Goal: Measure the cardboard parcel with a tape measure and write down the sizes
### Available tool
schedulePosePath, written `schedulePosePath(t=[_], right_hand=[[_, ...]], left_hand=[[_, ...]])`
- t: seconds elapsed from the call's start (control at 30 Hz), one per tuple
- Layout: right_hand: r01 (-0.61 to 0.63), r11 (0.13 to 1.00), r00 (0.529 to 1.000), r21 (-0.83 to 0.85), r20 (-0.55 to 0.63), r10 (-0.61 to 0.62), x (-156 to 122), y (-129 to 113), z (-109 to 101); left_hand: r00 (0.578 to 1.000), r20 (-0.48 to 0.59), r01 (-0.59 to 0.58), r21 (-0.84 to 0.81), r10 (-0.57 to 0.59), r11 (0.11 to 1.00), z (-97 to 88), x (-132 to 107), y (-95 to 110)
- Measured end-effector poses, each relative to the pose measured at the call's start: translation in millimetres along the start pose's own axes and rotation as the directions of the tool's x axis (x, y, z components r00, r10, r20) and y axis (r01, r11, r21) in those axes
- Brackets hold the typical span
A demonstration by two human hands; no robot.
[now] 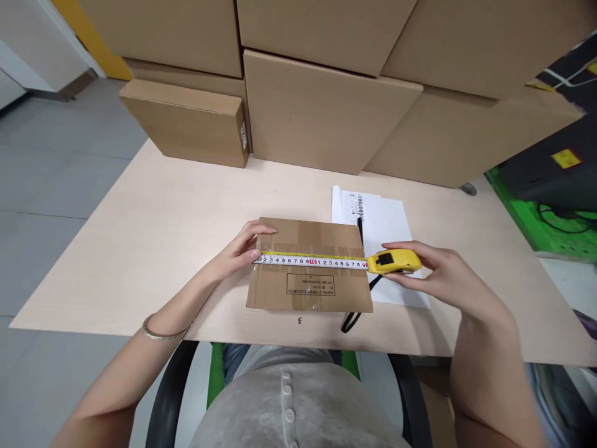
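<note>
A broad stretch of pale tabletop lies between the small carton and the table's slanting left edge, and another band runs behind it, up to the wall of large cardboard boxes; in front, only a narrow strip separates the carton from the near edge, with the person's torso just beyond. The carton sits flat near the table's front middle — brown, with glossy clear packing tape over it and a printed rectangle of dark characters on its near half. Across its top, left to right, runs the white and yellow blade of a yellow tape measure, marked with black numerals and one on a red block. The left hand is closed on the blade's end at the carton's left edge, fingertips resting on the top; the right hand grips the yellow case between thumb and fingers, just beside the right edge. White papers lie partly beneath the case, and a black strap curls out by the carton's near right corner. A flatter box stands at the back left; grey floor tiles show beyond.
</note>
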State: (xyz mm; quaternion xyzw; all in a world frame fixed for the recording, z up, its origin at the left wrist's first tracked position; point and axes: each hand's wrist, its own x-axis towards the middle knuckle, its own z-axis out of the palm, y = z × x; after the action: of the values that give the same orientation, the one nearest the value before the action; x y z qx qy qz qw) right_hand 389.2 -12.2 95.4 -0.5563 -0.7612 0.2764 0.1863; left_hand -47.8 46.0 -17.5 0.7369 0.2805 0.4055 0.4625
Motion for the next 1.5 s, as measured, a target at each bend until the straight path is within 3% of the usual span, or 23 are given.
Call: schedulePosePath(t=[0.1, 0.2, 0.37, 0.47, 0.57, 0.6, 0.67, 0.73, 0.77, 0.87, 0.97, 1.1, 1.2, 1.33, 1.5], right_hand=[[0.067, 0.996, 0.997, -0.052, 0.046, -0.064, 8.8, -22.2, -5.7], [0.159, 0.986, 0.982, -0.057, 0.113, -0.152, 29.9, -50.9, 1.6], [0.305, 0.952, 0.920, -0.013, 0.261, -0.292, 78.2, -101.4, 48.5], [0.456, 0.889, 0.856, 0.033, 0.257, -0.449, 92.9, -121.9, 77.8], [0.539, 0.831, 0.803, 0.141, 0.213, -0.557, 91.0, -127.0, 89.5], [0.517, 0.837, 0.821, 0.176, 0.173, -0.544, 87.4, -124.7, 88.1], [0.389, 0.880, 0.907, 0.272, 0.053, -0.417, 77.2, -114.2, 77.7], [0.219, 0.877, 0.976, 0.428, -0.094, -0.198, 65.0, -97.7, 60.6], [0.151, 0.846, 0.984, 0.512, -0.157, -0.080, 59.0, -88.1, 51.2], [0.011, 0.740, 0.937, 0.672, -0.265, 0.227, 44.7, -58.1, 28.0], [-0.147, 0.683, 0.901, 0.716, -0.187, 0.391, 37.8, -34.8, 22.6], [-0.276, 0.626, 0.920, 0.729, 0.012, 0.392, 30.0, -31.4, 37.6], [-0.252, 0.598, 0.924, 0.761, 0.005, 0.382, 13.9, -47.0, 45.4], [-0.174, 0.583, 0.910, 0.794, -0.096, 0.402, -17.6, -61.6, 43.8], [-0.182, 0.580, 0.921, 0.794, -0.069, 0.383, -44.6, -47.4, 50.3]], left_hand=[[1.000, -0.011, -0.010, -0.005, 0.010, 1.000, -0.6, 1.1, 0.0], [1.000, -0.019, 0.005, -0.020, -0.005, 1.000, -1.1, 1.7, 0.5], [0.998, -0.013, 0.054, -0.041, -0.055, 0.998, 1.6, -0.3, -4.5], [0.996, -0.056, 0.056, -0.129, -0.064, 0.990, 5.1, -2.2, -10.8], [0.993, -0.063, 0.083, -0.180, -0.096, 0.980, 6.4, -4.7, -14.9], [0.992, -0.063, 0.096, -0.183, -0.109, 0.978, 6.2, -5.9, -15.0], [0.983, -0.076, 0.147, -0.212, -0.166, 0.966, 5.4, -8.4, -12.4], [0.956, -0.113, 0.235, -0.260, -0.271, 0.937, 5.5, -10.2, -5.9], [0.933, -0.140, 0.284, -0.277, -0.331, 0.918, 6.4, -10.3, -1.2], [0.881, -0.189, 0.368, -0.305, -0.434, 0.878, 13.6, -5.9, 16.6], [0.873, -0.144, 0.400, -0.333, -0.465, 0.854, 24.2, 2.8, 34.6], [0.829, -0.111, 0.499, -0.299, -0.549, 0.813, 27.1, 8.1, 46.9], [0.837, -0.091, 0.494, -0.296, -0.539, 0.817, 18.4, 5.0, 50.3], [0.911, -0.207, 0.287, -0.299, -0.356, 0.910, 12.5, 1.8, 61.6], [0.931, -0.335, 0.076, -0.211, -0.145, 0.975, 23.6, 0.8, 60.8]])
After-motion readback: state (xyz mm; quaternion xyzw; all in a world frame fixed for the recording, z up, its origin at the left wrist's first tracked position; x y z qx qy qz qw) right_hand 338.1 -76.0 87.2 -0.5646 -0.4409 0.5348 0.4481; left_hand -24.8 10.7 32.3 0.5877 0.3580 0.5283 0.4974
